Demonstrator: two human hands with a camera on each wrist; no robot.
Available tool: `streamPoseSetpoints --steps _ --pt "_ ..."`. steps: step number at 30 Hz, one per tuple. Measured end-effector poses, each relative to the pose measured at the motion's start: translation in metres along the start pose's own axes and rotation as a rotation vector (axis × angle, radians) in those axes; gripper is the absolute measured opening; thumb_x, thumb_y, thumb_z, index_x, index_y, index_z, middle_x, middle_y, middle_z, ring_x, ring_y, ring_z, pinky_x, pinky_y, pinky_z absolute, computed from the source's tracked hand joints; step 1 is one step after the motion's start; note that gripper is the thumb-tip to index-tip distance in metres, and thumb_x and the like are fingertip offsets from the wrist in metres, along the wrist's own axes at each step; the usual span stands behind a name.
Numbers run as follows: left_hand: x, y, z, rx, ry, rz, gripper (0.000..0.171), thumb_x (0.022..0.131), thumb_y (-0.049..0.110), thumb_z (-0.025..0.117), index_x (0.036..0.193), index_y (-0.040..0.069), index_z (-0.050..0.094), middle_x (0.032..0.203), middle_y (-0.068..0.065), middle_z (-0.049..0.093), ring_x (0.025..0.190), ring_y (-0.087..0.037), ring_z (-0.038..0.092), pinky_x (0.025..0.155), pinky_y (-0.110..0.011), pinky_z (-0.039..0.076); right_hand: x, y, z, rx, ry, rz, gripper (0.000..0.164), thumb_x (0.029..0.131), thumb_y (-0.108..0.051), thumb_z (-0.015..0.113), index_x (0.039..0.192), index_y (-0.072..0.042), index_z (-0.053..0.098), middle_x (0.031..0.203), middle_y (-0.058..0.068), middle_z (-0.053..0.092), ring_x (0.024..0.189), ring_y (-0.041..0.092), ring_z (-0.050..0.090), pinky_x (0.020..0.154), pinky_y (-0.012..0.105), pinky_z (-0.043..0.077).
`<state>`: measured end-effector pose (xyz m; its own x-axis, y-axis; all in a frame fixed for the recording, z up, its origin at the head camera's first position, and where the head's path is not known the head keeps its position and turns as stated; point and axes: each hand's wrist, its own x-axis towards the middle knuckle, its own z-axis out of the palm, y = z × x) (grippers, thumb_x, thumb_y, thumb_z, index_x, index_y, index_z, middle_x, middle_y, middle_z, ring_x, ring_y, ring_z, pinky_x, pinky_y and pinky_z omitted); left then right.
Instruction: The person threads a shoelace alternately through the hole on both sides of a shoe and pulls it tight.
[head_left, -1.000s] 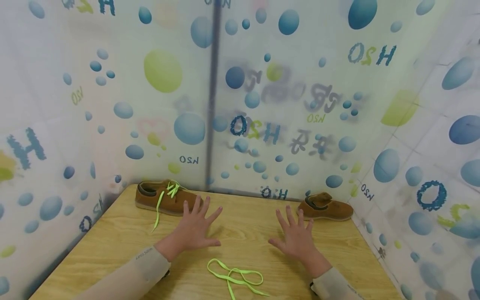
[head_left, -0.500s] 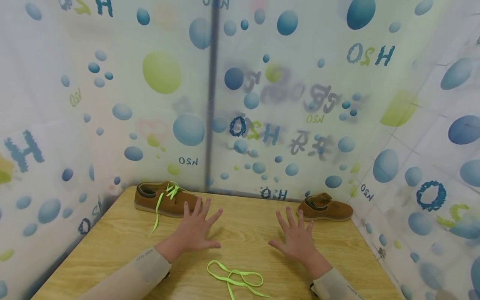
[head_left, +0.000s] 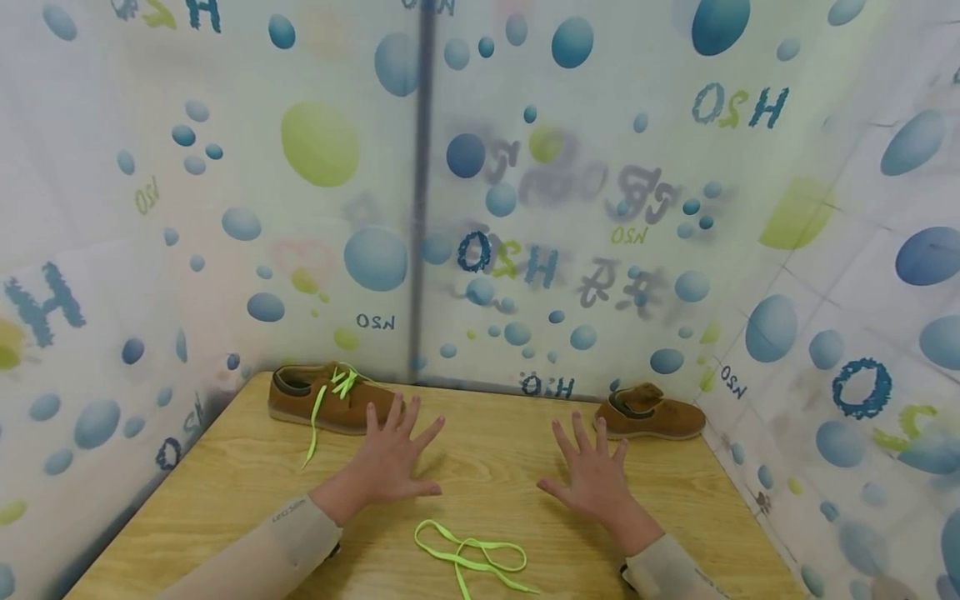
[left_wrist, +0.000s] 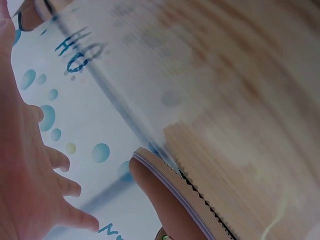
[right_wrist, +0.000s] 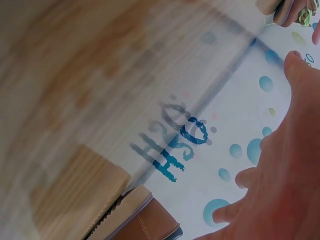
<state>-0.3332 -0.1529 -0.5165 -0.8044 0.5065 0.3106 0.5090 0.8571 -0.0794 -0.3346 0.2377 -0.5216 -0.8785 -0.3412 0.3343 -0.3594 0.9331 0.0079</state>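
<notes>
My left hand is spread wide above the table, palm down and holding nothing. Its fingertips overlap the toe of a brown shoe, which is threaded with a neon yellow-green lace whose end trails onto the wood. My right hand, likewise spread and bare, is nearest to a second brown shoe with its tongue raised and no lace visible in it. A loose yellow-green shoelace lies looped on the table between my forearms. In the wrist views, the left shoe and right shoe show their ridged soles.
Both shoes stand at the back of the wooden table, one near each far corner. A printed curtain with blue and green bubbles hangs right behind the table. Similar sheeting closes in the right side, and more runs along the left.
</notes>
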Motion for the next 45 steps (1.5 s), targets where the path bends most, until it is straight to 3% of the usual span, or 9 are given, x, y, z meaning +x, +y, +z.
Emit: streamPoseSetpoints --steps 15,37,41,45 --pt "0.001 -0.001 -0.003 0.048 -0.003 -0.007 0.105 0.084 0.089 0.059 0.167 0.028 0.036 0.170 -0.032 0.027 0.156 -0.062 0.022 0.106 -0.092 0.023 0.001 0.001 0.002 0.002 -0.015 -0.002 0.100 0.090 -0.074 0.068 0.168 -0.023 0.033 0.174 0.022 0.026 0.153 0.066 0.023 0.104 0.094 0.023" --pt "0.000 -0.003 -0.002 -0.008 -0.014 -0.010 0.104 0.085 0.086 0.061 0.167 0.027 0.036 0.170 -0.033 0.025 0.156 -0.062 0.020 0.107 -0.093 0.020 0.002 0.000 0.000 -0.011 -0.019 -0.001 0.100 0.088 -0.073 0.070 0.166 -0.019 0.038 0.171 0.024 0.032 0.152 0.066 0.026 0.102 0.093 0.026" --pt "0.001 -0.001 -0.002 -0.024 -0.018 -0.001 0.104 0.085 0.086 0.062 0.167 0.027 0.036 0.170 -0.033 0.025 0.156 -0.063 0.020 0.107 -0.093 0.019 0.004 0.007 0.002 -0.014 -0.020 0.028 0.100 0.087 -0.073 0.071 0.164 -0.015 0.041 0.169 0.027 0.035 0.150 0.068 0.028 0.100 0.093 0.029" --pt "0.008 0.004 -0.001 -0.035 -0.053 0.015 0.104 0.086 0.086 0.060 0.168 0.027 0.033 0.171 -0.033 0.023 0.156 -0.063 0.018 0.108 -0.092 0.019 0.011 0.025 0.005 -0.020 -0.051 0.120 0.102 0.090 -0.073 0.068 0.166 -0.012 0.037 0.170 0.030 0.030 0.150 0.069 0.025 0.099 0.090 0.035"
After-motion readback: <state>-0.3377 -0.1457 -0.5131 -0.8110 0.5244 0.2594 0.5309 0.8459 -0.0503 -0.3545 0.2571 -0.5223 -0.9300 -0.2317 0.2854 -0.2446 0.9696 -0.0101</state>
